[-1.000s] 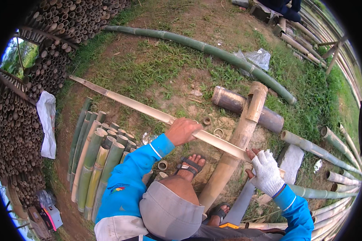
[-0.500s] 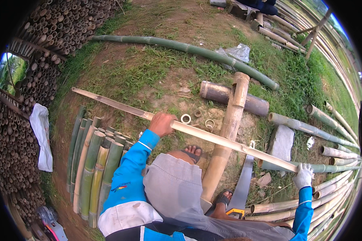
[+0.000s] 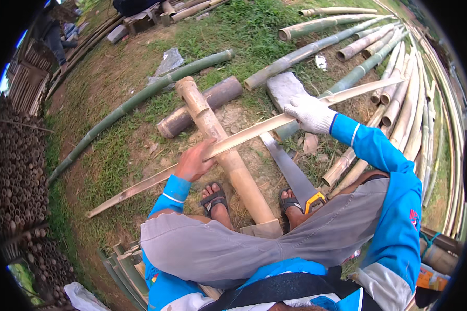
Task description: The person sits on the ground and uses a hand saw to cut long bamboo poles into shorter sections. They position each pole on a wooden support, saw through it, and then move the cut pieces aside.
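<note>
A long split bamboo strip (image 3: 257, 130), pale on its inner face, slants across in front of me, its right end farther away than its left. My bare left hand (image 3: 194, 161) is closed around it left of the middle. Farther right, my right hand (image 3: 311, 113) in a white knitted glove grips the same strip, its far end running on past the glove. Under the strip, between my feet, lies a thick bamboo pole (image 3: 241, 179), its far end resting on a dark bamboo piece (image 3: 225, 94). A handsaw (image 3: 290, 167) with a yellow and black handle leans beside my right foot.
A grey stone block (image 3: 283, 88) lies beyond my right glove. Many bamboo poles (image 3: 410, 109) fan out at the right. One long green pole (image 3: 135, 106) lies on the grass. Stacked bamboo (image 3: 15, 166) stands at the left; cut green lengths (image 3: 122, 274) stand at lower left.
The view has swung to the right. My right hand has moved from the strip's right end inward along it. The strip's right end now points farther away. My left hand still holds it.
</note>
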### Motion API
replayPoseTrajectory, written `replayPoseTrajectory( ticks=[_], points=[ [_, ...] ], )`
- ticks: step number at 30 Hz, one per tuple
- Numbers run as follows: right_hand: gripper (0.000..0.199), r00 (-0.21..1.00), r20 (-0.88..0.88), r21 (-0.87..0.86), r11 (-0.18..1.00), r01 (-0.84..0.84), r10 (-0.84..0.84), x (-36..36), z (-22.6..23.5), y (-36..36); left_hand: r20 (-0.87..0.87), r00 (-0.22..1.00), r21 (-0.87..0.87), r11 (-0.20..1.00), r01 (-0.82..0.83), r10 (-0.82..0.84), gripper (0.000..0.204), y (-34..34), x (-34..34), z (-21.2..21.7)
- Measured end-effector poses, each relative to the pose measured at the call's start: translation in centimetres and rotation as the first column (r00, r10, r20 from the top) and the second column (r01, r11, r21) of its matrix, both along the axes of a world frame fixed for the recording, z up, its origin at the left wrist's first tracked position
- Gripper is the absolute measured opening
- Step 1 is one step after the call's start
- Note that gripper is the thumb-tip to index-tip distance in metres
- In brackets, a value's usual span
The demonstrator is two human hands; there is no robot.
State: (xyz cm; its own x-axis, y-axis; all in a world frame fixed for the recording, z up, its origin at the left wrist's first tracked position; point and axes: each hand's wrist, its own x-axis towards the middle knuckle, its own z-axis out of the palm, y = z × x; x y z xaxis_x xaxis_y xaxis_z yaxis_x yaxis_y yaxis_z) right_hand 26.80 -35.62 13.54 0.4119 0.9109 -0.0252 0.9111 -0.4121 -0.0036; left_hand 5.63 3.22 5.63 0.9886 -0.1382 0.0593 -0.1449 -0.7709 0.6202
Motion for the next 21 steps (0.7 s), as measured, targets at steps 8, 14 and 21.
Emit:
replayPoseTrajectory(
  ticks=[8, 14, 21],
  points=[
    [0.051, 0.952, 0.059, -0.156, 0.939, 0.305, -0.299, 0.9, -2.3, -12.6, -0.155, 0.986, -0.058, 0.997, 0.049, -0.058, 0.047, 3.2, -2.0, -4.6],
    [0.041, 0.998, -0.009, 0.159, 0.985, -0.065, 0.067, -2.0, 0.6, -1.7, -0.09, 0.92, -0.029, 0.925, 0.38, -0.381, 0.069, -3.6, 4.7, 5.0],
    [0.036, 0.839, 0.298, 0.053, 0.886, 0.462, -0.455, 6.2, 0.5, -15.1, -0.405, 0.84, 0.164, 0.875, 0.456, -0.361, 0.081, -2.1, 9.8, 9.2]
  ],
)
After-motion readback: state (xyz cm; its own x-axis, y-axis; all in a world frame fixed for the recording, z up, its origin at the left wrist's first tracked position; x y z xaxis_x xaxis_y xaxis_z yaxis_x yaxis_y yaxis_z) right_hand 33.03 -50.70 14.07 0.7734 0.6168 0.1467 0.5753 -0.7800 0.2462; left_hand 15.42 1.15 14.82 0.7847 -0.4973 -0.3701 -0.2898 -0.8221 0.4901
